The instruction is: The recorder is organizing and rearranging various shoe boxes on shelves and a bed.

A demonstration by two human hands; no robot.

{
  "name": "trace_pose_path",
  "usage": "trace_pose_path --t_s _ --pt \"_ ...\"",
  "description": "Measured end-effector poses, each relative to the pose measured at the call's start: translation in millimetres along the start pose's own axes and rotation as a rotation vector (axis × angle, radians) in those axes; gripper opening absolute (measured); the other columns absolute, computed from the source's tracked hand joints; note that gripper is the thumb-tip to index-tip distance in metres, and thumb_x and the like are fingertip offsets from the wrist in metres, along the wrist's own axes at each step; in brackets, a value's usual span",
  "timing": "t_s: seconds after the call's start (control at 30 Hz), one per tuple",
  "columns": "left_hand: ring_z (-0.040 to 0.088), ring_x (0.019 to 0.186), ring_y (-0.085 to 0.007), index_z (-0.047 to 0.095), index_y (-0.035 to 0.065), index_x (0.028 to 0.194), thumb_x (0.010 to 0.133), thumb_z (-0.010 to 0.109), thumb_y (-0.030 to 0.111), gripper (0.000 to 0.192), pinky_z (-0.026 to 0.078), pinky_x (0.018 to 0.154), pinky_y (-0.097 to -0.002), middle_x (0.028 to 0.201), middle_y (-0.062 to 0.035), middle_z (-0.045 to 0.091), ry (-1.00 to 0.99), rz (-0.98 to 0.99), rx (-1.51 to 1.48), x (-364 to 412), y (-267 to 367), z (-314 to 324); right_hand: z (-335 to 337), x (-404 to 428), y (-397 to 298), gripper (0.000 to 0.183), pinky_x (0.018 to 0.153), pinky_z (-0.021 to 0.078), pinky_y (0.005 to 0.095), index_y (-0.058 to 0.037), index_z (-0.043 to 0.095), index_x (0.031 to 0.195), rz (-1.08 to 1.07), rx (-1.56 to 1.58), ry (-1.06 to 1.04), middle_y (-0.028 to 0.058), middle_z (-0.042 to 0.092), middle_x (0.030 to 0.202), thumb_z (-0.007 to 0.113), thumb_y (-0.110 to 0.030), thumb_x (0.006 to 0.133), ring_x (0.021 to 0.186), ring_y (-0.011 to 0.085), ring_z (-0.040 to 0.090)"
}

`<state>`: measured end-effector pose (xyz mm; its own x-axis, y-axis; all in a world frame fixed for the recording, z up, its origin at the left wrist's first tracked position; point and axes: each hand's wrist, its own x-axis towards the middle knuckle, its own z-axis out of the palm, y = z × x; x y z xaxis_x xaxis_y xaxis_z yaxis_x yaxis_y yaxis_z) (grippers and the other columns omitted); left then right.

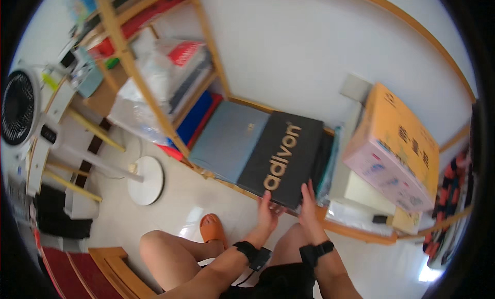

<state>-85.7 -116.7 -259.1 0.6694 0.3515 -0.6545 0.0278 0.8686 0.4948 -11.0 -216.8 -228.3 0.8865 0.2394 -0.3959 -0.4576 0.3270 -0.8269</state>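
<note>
A black Adivon shoe box point(288, 154) lies on a low wooden shelf, its lid closed. My left hand point(268, 212) touches the box's near end, thumb on the lid and fingers under the edge. My right hand point(308, 202) rests along the near right corner of the same box. Both hands hold it between them. Beside it on the left lies a flat grey-blue box point(232, 138). To the right of the black box are dark items and a teal plastic-wrapped thing point(328, 171).
A large orange and pink carton point(398, 152) stands tilted at the right. Wooden rack posts point(135, 82) and plastic bags point(147, 86) are at the upper left. A white pedestal fan point(145, 181) stands on the floor at the left, and a wooden bench point(120, 274) at the lower left.
</note>
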Motion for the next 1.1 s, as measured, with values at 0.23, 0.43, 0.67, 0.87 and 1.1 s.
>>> trace_pose_path --t_s 0.23,0.43,0.67,0.87,1.1 --pt "0.043 0.109 -0.0369 0.027 0.0175 0.132 0.072 0.061 0.058 0.08 0.043 0.088 -0.0484 0.125 -0.0215 0.03 -0.038 -0.072 0.001 -22 19 25 -6 20 -12 0.068 0.105 0.0209 0.033 -0.0081 0.021 0.141 -0.106 -0.194 0.054 0.0081 0.027 0.143 0.037 -0.051 0.091 0.13 0.0216 0.027" --pt "0.04 0.112 -0.0373 0.026 0.0187 0.131 0.073 0.062 0.055 0.078 0.039 0.093 -0.0519 0.126 -0.0217 0.031 -0.016 -0.085 0.0 -25 18 22 -5 38 -3 0.062 0.104 0.0248 0.0339 -0.0071 0.022 0.141 -0.225 -0.487 0.094 0.015 0.032 0.14 0.039 -0.041 0.092 0.128 0.0284 0.032" --pt "0.041 0.111 -0.0338 0.029 0.019 0.129 0.075 0.062 0.051 0.071 0.04 0.09 -0.0498 0.128 -0.0127 0.034 0.026 0.068 0.111 6 -8 -12 -16 61 16 0.056 0.1 0.0313 0.0351 -0.0081 0.023 0.14 -0.327 -0.699 0.116 0.0213 0.04 0.133 0.043 -0.028 0.092 0.122 0.0341 0.041" --pt "0.042 0.111 -0.0325 0.03 0.0161 0.13 0.075 0.06 0.054 0.073 0.041 0.09 -0.0502 0.13 -0.014 0.032 -0.027 -0.01 0.205 22 -24 -14 -30 73 18 0.054 0.091 0.0407 0.0399 -0.0112 0.023 0.14 -0.324 -0.827 0.205 0.0237 0.049 0.122 0.042 -0.026 0.092 0.109 0.0389 0.05" --pt "0.042 0.112 -0.0352 0.027 0.0165 0.13 0.08 0.057 0.054 0.069 0.042 0.088 -0.0525 0.129 -0.0156 0.033 -0.122 -0.126 0.326 20 4 -28 -16 71 41 0.067 0.106 0.0246 0.0364 -0.0006 0.012 0.14 -0.407 -0.783 0.173 0.0251 0.025 0.14 0.049 -0.02 0.087 0.129 0.0363 0.027"
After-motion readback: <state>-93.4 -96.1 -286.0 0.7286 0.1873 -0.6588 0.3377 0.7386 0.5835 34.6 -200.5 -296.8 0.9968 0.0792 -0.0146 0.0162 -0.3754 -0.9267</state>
